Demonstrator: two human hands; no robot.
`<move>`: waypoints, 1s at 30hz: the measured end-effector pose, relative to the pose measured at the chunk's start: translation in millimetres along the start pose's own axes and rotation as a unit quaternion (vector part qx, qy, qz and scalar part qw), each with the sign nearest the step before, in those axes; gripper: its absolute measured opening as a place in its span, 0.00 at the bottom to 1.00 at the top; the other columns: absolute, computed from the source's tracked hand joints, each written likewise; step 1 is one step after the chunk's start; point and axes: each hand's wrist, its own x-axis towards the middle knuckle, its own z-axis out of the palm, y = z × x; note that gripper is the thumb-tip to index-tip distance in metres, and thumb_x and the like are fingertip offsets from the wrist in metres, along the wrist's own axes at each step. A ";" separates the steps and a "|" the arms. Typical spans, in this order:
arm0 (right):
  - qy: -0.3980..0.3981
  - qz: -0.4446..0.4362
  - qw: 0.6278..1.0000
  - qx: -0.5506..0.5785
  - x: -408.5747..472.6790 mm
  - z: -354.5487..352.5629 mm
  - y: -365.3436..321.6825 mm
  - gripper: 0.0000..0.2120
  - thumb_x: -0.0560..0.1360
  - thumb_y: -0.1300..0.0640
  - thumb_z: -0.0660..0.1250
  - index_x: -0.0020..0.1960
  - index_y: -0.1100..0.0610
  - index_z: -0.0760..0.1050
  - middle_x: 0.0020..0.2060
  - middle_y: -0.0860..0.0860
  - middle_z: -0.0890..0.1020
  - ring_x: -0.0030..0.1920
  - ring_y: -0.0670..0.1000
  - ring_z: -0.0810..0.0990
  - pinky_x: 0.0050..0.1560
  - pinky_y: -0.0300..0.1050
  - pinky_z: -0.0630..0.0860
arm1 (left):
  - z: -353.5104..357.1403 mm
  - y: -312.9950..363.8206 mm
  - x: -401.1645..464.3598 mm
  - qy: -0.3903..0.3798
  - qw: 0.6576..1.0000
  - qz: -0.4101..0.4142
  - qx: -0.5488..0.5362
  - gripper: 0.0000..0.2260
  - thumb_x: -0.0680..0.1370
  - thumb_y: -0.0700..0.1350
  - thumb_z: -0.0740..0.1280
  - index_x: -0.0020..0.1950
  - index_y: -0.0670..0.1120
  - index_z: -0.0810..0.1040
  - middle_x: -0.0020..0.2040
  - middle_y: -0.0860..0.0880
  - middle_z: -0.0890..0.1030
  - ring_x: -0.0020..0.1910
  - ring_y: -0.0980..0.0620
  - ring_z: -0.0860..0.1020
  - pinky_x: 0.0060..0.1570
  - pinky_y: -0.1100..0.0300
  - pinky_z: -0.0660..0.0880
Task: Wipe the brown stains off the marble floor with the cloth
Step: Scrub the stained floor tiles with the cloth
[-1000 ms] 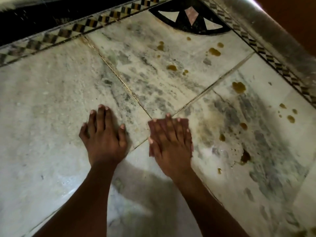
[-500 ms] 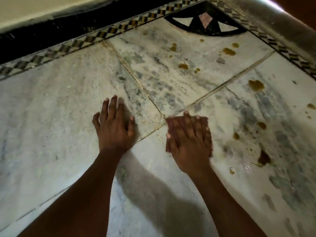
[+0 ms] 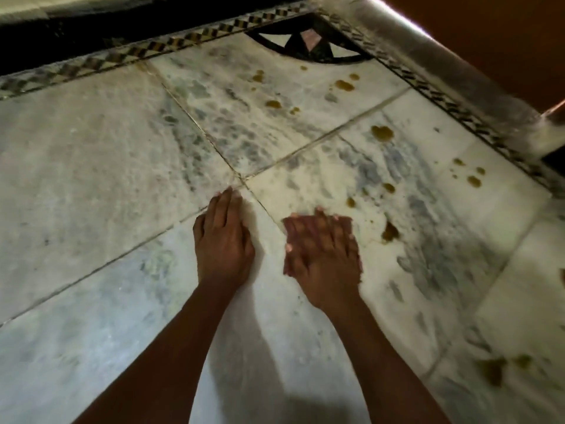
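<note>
The marble floor (image 3: 91, 179) carries several brown stains: a large one (image 3: 382, 133) far right, a dark one (image 3: 389, 232) just right of the cloth, small drops (image 3: 388, 187) between them. My right hand (image 3: 324, 261) lies flat, pressing a folded pinkish-brown cloth (image 3: 289, 226) on the floor; only the cloth's edges show around the fingers. My left hand (image 3: 223, 243) rests palm down on bare marble beside it, fingers together, tips at the tile joint, holding nothing.
More stains sit on the far tile (image 3: 344, 85), near the right border (image 3: 474, 180) and at the near right (image 3: 492, 368). A checkered inlay border (image 3: 153, 45) and black corner motif (image 3: 308, 41) edge the floor. A raised marble ledge (image 3: 458, 78) runs along the right.
Both hands have slid to the right across the floor. The cloth under my right hand now lies closer to the dark stain. The view has shifted with them.
</note>
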 end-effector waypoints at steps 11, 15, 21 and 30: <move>0.005 0.016 1.000 -0.002 15.5 -8.1 27.2 0.27 0.86 0.37 0.52 0.85 0.34 0.55 0.88 0.47 0.50 0.87 0.57 0.48 0.85 0.63 0.42 | 22.2 40.2 -41.3 -0.041 0.997 0.041 0.054 0.27 0.84 0.50 0.53 0.83 0.44 0.68 0.86 0.44 0.64 0.86 0.43 0.61 0.80 0.41 0.61; -0.012 0.098 0.995 -0.014 -10.9 -13.1 74.7 0.28 0.84 0.33 0.47 0.84 0.30 0.50 0.88 0.44 0.49 0.87 0.58 0.46 0.85 0.62 0.45 | 26.0 35.4 -42.8 -0.025 0.996 0.052 0.068 0.26 0.86 0.51 0.53 0.83 0.43 0.69 0.86 0.43 0.65 0.85 0.41 0.63 0.80 0.39 0.61; -0.055 0.255 0.961 0.096 84.4 -27.7 54.0 0.31 0.86 0.34 0.47 0.86 0.35 0.42 0.87 0.49 0.38 0.85 0.62 0.33 0.82 0.70 0.35 | 22.5 40.1 -41.6 -0.005 0.998 0.032 0.061 0.25 0.84 0.50 0.57 0.81 0.43 0.71 0.85 0.43 0.67 0.84 0.42 0.65 0.78 0.40 0.63; 0.006 0.121 0.993 0.007 -42.0 -15.2 97.0 0.28 0.83 0.33 0.49 0.83 0.30 0.52 0.87 0.46 0.54 0.86 0.60 0.51 0.83 0.65 0.49 | 19.6 44.3 -41.5 -0.035 0.996 0.034 0.078 0.27 0.83 0.51 0.57 0.80 0.44 0.72 0.85 0.44 0.67 0.84 0.41 0.65 0.78 0.40 0.62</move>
